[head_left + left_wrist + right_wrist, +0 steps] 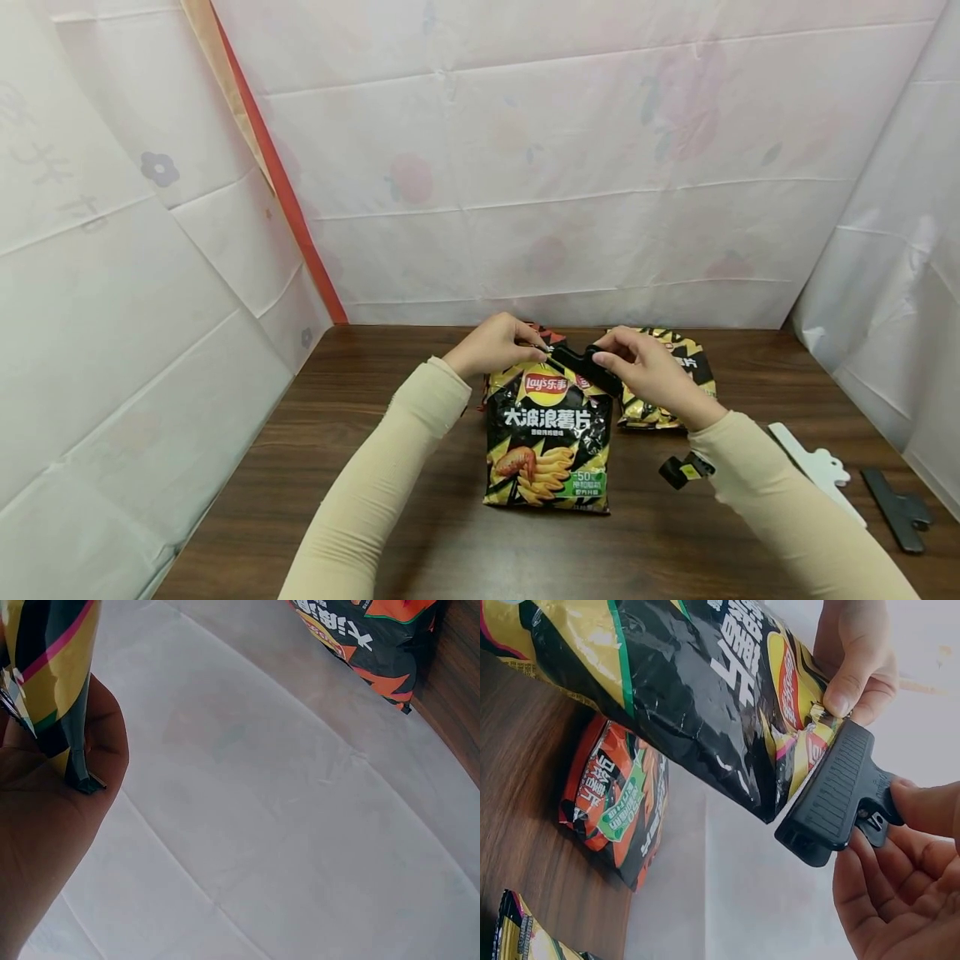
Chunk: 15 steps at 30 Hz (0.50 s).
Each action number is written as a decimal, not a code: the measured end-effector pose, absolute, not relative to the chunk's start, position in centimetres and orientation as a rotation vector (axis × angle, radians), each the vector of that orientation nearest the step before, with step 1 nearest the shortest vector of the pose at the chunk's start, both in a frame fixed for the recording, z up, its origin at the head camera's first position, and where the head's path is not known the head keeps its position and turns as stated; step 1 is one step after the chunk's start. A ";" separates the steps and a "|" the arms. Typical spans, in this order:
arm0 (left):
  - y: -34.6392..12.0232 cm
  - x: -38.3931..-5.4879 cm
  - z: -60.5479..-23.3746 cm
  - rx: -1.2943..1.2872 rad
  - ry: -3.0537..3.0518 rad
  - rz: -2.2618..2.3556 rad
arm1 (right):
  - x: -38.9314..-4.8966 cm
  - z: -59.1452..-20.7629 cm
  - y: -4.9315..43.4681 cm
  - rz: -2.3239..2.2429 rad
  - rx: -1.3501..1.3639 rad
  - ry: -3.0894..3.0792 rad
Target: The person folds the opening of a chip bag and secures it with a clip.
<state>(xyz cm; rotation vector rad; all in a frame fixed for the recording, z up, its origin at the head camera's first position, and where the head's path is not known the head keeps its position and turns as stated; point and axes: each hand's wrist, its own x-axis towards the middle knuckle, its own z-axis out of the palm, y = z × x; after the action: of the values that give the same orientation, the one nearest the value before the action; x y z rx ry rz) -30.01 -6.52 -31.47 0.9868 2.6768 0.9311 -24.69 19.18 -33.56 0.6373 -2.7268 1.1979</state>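
Note:
A black and yellow Lay's chip bag [548, 433] stands upright in front of the person, its top edge gathered. The left hand [501, 343] pinches the bag's top left corner between thumb and fingers, as the left wrist view also shows. At the bag's top right, the right hand [651, 371] grips the handle of a black bag clip [832, 799]. The thumb lies on one side of the handle and the fingers on the other. The clip's long jaws lie along the bag's top edge, slanting down to the right.
Behind stand a red-orange chip bag [611, 799] and another black and yellow bag [667, 400]. On the wooden table [360, 433] at right lie a white clip [817, 467] and a dark clip [896, 510]. Pale sheets [562, 167] hang around the table.

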 end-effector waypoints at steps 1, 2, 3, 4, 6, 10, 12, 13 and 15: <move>-6.5 -30.0 -31.5 0.988 2.677 0.932 | -24.7 -33.5 19.1 1.205 0.637 -2.725; -6.5 -30.0 -31.4 0.990 2.676 0.932 | -24.7 -33.6 19.1 1.212 0.637 -2.725; -6.5 -30.0 -31.4 0.989 2.674 0.934 | -24.7 -33.6 19.1 1.219 0.634 -2.727; -6.5 -30.0 -31.4 0.989 2.673 0.935 | -24.7 -33.6 19.1 1.223 0.634 -2.729; -6.4 -30.0 -31.4 0.989 2.667 0.940 | -24.8 -33.5 19.1 1.230 0.629 -2.736; -6.4 -30.0 -31.5 0.990 2.657 0.947 | -24.8 -33.5 19.1 1.242 0.617 -2.756; -6.3 -30.1 -31.5 0.992 2.657 0.947 | -24.8 -33.5 19.1 1.253 0.611 -2.761; -6.3 -30.1 -31.5 0.993 2.659 0.945 | -24.9 -33.5 19.0 1.258 0.608 -2.762; -6.3 -30.2 -31.5 0.996 2.660 0.942 | -24.9 -33.6 19.0 1.271 0.606 -2.762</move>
<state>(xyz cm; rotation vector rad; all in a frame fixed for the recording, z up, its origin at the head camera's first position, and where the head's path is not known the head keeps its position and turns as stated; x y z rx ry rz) -30.17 -6.33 -31.48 0.9961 2.6599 0.9421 -24.94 18.99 -33.58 0.6060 -2.7619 1.2709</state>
